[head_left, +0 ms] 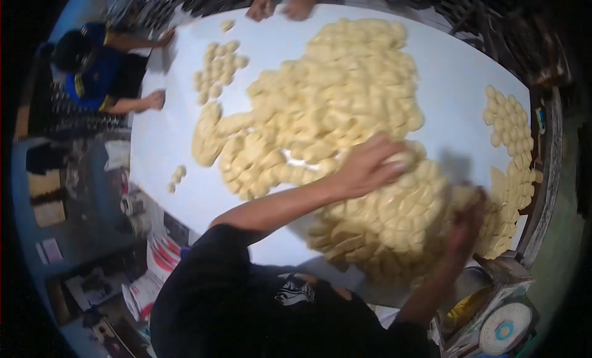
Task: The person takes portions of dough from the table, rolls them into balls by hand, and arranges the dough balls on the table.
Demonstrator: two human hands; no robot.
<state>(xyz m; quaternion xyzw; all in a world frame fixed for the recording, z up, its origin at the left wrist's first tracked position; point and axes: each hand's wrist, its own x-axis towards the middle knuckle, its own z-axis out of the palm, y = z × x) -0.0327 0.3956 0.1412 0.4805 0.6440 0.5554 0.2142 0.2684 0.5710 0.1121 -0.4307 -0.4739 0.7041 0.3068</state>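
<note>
My left hand (373,164) reaches over the mass of pale yellow dough pieces (333,74), its fingers curled round a dough piece (401,161). My right hand (467,219), smeared by motion, is at the right of the near dough pile (398,207), closed on a lump of dough (462,196). Smaller groups of rounded pieces lie at the upper left (219,65) and along the right edge (509,124) of the white table (166,142).
A person in a blue shirt (98,81) stands at the table's left end, hands at its edge. Another person's hands (296,7) are at the far edge. A scale (502,327) and metal container (462,302) stand at lower right, sacks (154,265) at lower left.
</note>
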